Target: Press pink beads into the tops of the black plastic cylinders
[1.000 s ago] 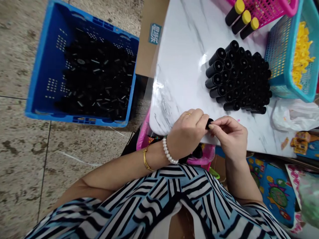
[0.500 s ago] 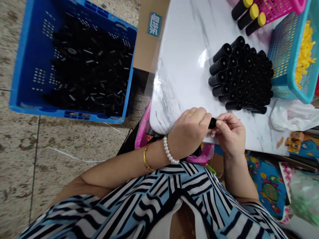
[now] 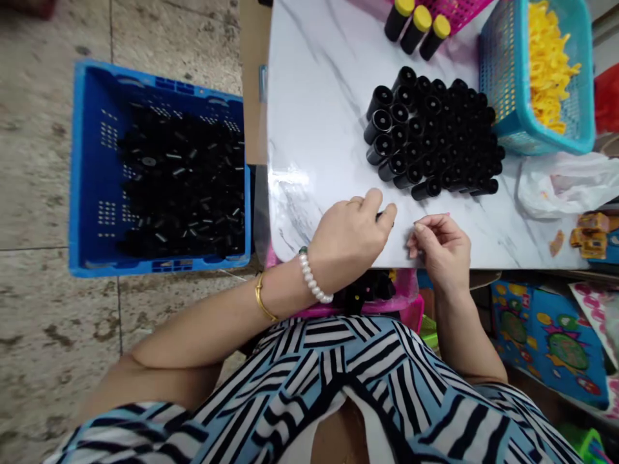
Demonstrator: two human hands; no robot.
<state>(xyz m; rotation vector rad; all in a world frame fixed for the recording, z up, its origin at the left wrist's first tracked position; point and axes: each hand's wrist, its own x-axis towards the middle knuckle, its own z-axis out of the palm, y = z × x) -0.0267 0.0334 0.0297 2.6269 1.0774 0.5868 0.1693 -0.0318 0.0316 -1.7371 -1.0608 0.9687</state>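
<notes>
My left hand (image 3: 351, 238), with a pearl bracelet at its wrist, is closed around a small black cylinder (image 3: 380, 216), most of which the fingers hide. It is over the front edge of the white marbled table (image 3: 333, 129). Just to the right, apart from it, my right hand (image 3: 442, 248) has thumb and forefinger pinched together; whatever is between them is too small to make out. Beyond both hands, several black plastic tubes (image 3: 425, 135) stand upright in a tight cluster.
A blue crate (image 3: 159, 265) of black parts sits on the floor at left, beside a cardboard box (image 3: 255, 84). Three yellow-capped tubes (image 3: 416, 29), a teal basket (image 3: 507, 96) of yellow pieces and a white plastic bag (image 3: 556, 187) lie beyond. A pink container (image 3: 406, 290) is below the table edge.
My hands have come apart; the black cylinder has moved left with my left hand, away from my right fingertips. The whole view has shifted slightly.
</notes>
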